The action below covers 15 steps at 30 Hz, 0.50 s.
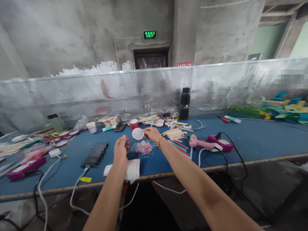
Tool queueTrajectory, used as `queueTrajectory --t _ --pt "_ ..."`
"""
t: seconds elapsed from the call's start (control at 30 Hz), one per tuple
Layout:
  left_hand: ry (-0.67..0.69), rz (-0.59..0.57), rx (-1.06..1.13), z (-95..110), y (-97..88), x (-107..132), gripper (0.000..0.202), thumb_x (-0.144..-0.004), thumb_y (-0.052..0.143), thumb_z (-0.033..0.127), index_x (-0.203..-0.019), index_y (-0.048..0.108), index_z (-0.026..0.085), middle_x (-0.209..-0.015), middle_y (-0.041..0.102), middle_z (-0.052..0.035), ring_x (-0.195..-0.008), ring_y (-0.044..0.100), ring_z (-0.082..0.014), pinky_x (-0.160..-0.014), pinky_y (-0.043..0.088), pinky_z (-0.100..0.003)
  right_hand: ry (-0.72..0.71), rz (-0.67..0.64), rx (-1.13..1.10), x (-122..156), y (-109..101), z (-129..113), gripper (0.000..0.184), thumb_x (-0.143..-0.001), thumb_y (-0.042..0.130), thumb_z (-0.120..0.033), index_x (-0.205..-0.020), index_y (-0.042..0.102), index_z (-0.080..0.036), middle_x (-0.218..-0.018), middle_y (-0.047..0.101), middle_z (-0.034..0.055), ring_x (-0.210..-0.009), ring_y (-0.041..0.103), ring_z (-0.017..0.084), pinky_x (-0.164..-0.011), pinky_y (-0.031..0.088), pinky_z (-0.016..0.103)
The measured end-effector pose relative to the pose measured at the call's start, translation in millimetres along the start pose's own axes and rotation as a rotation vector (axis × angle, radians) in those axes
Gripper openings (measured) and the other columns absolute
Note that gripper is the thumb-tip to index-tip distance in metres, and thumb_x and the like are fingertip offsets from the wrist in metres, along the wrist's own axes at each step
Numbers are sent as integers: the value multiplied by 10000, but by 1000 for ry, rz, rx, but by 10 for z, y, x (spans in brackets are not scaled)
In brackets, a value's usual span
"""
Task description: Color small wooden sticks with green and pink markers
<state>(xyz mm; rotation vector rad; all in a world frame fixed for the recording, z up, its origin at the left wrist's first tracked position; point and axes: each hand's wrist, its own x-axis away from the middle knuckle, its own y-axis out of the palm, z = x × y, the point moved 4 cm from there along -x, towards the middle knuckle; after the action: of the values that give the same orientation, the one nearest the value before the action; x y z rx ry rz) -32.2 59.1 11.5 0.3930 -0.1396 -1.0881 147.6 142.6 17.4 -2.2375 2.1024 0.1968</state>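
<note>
Between the fingers of my right hand (151, 134) is the edge of a red-rimmed white disc (138, 134), held up above the table with its face toward me. My left hand (122, 147) is to the left of the disc, its fingers apart and slightly curled, with nothing in them. A heap of colourful small rubber bands (143, 148) lies on the blue table just below the disc. Beneath my left wrist is a folded white tissue (133, 169). Wooden craft sticks (175, 133) are piled to the right of my right hand.
On the right are a pink glue gun (202, 143), a purple power strip (222, 143) and loose cords. A black bottle (185, 104) stands by the perforated metal screen (154, 93). To the left are a charging phone (95, 154), a paper cup (91, 127) and a green bottle (55, 122).
</note>
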Motion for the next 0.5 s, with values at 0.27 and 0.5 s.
queueTrajectory --t 0.27,0.5 --pt "12 42 27 10 -19 8 294 -745 779 374 -950 663 197 -913 713 -20 -719 652 -114 -598 447 -216 15 14 130 -20 5 63 41 -863 696 -189 -874 732 -174 -658 675 -31 -548 581 86 -503 437 176" --pt "57 28 37 0 -55 7 374 -702 815 422 -975 677 206 -954 706 -21 -804 662 -142 -642 449 -243 23 98 209 -74 -40 165 48 -837 724 -228 -823 722 -181 -599 631 -42 -538 573 89 -514 444 170"
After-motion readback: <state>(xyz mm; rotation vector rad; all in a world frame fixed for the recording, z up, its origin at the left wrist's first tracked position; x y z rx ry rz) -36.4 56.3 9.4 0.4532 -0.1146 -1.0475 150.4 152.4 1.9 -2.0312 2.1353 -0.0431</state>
